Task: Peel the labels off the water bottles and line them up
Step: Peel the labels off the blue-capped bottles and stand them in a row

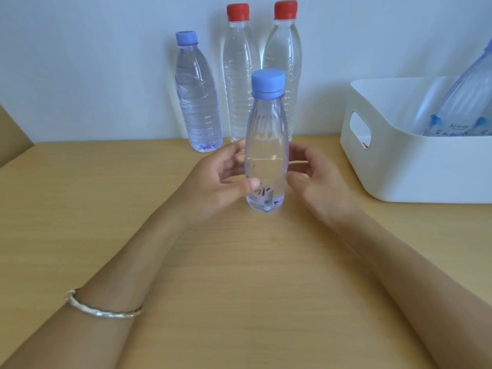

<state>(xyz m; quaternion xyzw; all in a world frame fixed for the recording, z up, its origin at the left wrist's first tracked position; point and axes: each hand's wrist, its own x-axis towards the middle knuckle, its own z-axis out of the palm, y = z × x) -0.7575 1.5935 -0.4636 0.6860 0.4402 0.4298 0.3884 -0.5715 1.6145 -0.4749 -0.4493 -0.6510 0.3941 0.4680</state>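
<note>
A small clear bottle with a blue cap [267, 145] stands upright on the wooden table [239, 262] at the centre. Printed marks show low on its body. My left hand [213, 179] grips it, thumb on the front and fingers behind. My right hand [316, 182] curls its fingers and thumb against the bottle's right side. Against the wall behind stand three bare bottles in a row: a blue-capped one [198, 102] and two taller red-capped ones [238, 75] [285, 57].
A white plastic bin [399, 169] with a handle cut-out sits at the right and holds bottles with printed labels [460, 102]. A pale wall runs along the table's far edge. A silver bangle [101, 310] is on my left wrist.
</note>
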